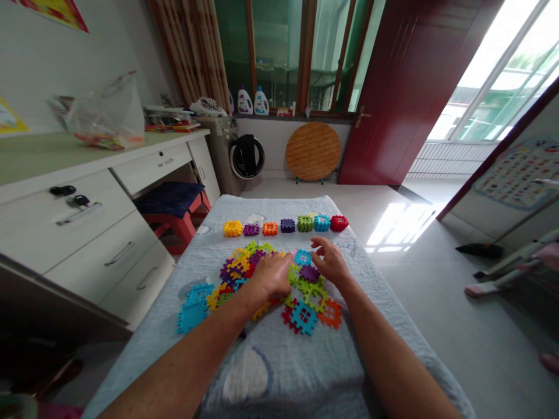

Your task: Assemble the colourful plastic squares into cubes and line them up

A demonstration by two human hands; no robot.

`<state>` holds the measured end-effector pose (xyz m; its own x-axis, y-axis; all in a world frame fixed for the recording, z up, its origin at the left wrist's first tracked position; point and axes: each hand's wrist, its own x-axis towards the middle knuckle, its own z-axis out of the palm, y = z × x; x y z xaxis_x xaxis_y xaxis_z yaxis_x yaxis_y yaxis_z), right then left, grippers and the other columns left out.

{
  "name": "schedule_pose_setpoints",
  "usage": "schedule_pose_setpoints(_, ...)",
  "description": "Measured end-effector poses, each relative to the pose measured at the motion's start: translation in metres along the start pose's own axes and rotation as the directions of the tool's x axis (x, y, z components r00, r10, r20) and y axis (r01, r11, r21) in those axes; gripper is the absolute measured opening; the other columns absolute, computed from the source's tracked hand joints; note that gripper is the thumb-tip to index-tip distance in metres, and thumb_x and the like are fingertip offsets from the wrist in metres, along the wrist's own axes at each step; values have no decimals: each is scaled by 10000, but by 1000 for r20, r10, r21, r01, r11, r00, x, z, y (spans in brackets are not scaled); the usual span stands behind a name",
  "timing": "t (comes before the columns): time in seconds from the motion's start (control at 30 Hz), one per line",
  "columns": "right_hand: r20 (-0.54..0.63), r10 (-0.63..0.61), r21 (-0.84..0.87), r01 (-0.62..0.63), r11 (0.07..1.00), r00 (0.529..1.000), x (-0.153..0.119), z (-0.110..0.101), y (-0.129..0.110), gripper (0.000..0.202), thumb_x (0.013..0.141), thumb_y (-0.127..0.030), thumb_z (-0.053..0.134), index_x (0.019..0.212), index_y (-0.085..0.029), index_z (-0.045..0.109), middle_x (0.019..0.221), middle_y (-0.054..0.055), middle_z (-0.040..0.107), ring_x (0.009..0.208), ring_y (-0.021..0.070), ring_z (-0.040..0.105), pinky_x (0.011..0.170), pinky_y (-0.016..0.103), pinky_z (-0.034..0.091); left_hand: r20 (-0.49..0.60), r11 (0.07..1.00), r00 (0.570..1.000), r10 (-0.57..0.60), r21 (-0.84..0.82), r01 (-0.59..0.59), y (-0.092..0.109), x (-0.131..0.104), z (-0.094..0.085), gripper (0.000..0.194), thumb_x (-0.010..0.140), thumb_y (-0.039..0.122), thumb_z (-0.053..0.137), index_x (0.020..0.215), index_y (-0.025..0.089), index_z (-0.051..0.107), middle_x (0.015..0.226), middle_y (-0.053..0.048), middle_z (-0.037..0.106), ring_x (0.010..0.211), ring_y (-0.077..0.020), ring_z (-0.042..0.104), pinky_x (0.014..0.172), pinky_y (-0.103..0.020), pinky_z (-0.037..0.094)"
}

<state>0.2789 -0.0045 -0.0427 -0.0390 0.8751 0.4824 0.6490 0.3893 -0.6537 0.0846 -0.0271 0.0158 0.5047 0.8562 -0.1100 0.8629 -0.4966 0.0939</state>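
My left hand (273, 273) reaches over the middle of a loose pile of coloured plastic interlocking tiles, palm down, its thumb and fingers apart. I see nothing gripped in it, though part of the pile is hidden beneath. Just right of the pile hovers my right hand (329, 259), fingers curved and spread, beside a light-blue window tile (303, 257) and a purple tile (310, 273). Closer to me lie another blue window tile (304, 317) and an orange one (331, 313). A flat blue tile (192, 317) is at the pile's left edge.
Several assembled blocks stand in a row along the table's far side, from a yellow block (233, 228) to a red block (339, 223). A pale blue cloth (244, 372) covers the table. On the left are a white desk (117, 250) and a stool (172, 201).
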Motion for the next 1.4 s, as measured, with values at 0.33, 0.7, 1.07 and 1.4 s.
schedule_pose_setpoints(0.33,5,14,-4,-14,1000,1000,0,-1,0,340,716,-143,531,1050,-183,577,915,33,646,639,109,576,670,270,484,-110,973,992,55,-216,-78,-29,-3,-10,718,595,257,635,1287,174,463,1161,-95,617,1016,-240,602,882,-300,470)
schedule_pose_setpoints(0.7,23,28,-4,-28,1000,999,-1,-1,-1,337,716,-143,526,1048,-161,583,899,36,642,605,97,567,651,258,474,-85,996,993,85,-17,-87,-10,-6,1,721,631,257,613,1329,192,443,1187,-115,625,1071,-298,577,954,-411,428)
schedule_pose_setpoints(1.07,20,26,3,-26,1000,999,-1,-1,-1,329,719,-160,529,1042,-185,583,893,23,639,599,97,558,644,259,475,-29,998,998,56,-27,-57,-4,1,-1,871,548,276,660,1373,206,388,1097,-122,647,1022,-314,603,906,-416,455)
schedule_pose_setpoints(1.4,31,29,0,-29,1000,999,-1,-1,-3,339,706,-133,522,1037,-181,582,888,22,637,588,91,553,643,254,473,-148,975,988,52,-207,-82,-34,-3,-9,648,599,322,651,1220,200,513,1099,-77,613,946,-229,608,842,-299,473)
